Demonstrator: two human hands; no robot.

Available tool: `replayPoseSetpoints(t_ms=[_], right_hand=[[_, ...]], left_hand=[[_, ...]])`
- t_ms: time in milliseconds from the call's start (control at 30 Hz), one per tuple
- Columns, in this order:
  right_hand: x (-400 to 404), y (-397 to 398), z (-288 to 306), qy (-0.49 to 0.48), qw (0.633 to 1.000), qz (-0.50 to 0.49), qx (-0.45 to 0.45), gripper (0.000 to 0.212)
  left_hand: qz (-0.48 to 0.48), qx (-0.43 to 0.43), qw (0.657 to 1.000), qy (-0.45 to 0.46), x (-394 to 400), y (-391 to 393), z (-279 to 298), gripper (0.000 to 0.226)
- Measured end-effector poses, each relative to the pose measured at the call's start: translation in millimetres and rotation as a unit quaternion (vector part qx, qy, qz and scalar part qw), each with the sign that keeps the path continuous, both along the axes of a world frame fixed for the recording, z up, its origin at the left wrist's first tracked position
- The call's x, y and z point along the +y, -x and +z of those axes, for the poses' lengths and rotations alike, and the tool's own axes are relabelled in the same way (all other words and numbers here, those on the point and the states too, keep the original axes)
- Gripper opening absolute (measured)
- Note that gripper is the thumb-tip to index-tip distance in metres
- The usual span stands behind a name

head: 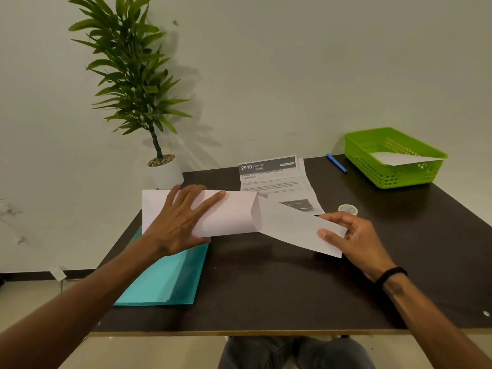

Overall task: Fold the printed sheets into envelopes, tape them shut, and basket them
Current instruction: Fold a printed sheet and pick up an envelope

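Two hands (183, 219) (354, 238), three paper sheets (231, 214) (269, 177) (394, 157), one basket (372, 161), pen (336, 163), tape roll (347, 209), folder (165, 278), plant (138, 75).

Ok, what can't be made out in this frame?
- Head view: small print on the printed sheet is too blurred to read.
- Sheet being folded: printed side faces down; left hand covers part.
- Right hand: fingers behind the flap are hidden by it.
- Paper in the basket: the rim hides its lower part, so taped or not is unclear.
- Tape roll: partly hidden behind the right hand.
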State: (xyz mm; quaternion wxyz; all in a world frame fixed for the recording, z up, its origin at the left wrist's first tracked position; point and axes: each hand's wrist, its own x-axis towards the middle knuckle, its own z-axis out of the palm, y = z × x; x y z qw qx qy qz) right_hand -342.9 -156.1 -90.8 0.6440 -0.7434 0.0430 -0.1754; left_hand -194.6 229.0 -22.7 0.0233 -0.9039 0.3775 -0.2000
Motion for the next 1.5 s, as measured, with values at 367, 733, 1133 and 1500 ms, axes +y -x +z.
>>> replayPoseSetpoints(t_ms=[367,733,1133,1500], right_hand=[[1.7,2.0,7.0,-0.143,0.987,-0.069,-0.007,0.067],[0.4,1.3,4.3,-0.174,0.978,-0.100,-0.050,0.031],[2.9,1.9,4.9,-0.092,0.991,-0.089,-0.049,0.019],[3.9,2.8,3.4,-0.033,0.995,-0.081,-0.042,0.016]], left_hand=[[-0.005,0.019,0.998,0.059,-25.4,2.8,1.7,0.115],[0.023,0.064,0.996,0.049,-34.9,5.8,-9.8,0.119],[0.005,0.065,0.998,0.009,-63.5,24.4,-8.2,0.121],[-0.001,0.084,0.996,-0.010,-98.2,45.6,-0.2,0.118]])
